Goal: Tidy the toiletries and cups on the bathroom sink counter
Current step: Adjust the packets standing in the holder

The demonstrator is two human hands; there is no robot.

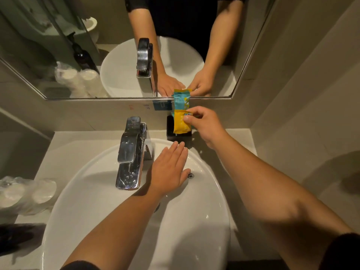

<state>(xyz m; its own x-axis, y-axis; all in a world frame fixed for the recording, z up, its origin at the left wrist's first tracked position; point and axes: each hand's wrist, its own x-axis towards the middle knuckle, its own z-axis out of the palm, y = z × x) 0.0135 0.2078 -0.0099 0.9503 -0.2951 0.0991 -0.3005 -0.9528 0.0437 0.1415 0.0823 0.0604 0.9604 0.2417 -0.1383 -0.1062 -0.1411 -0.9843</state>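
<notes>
the yellow sachet (pixel 180 121) is pinched at its top edge by the right hand (pixel 206 126), upright in the black holder (pixel 178 133) at one o'clock from the tap (pixel 132 151). the left hand (pixel 168 169) is held flat and empty over the basin (pixel 204 211). the sachet should be lowered straight, then released once seated.

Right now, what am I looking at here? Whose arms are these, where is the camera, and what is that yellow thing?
No machine here: a person wears a camera on the head, looking down at their own arms. The left hand hovers flat, fingers straight, over the white sink basin beside the chrome faucet. The right hand pinches a yellow sachet standing in a black holder by the wall. Plastic-wrapped cups sit at the left. Above, the mirror repeats it all.
</notes>
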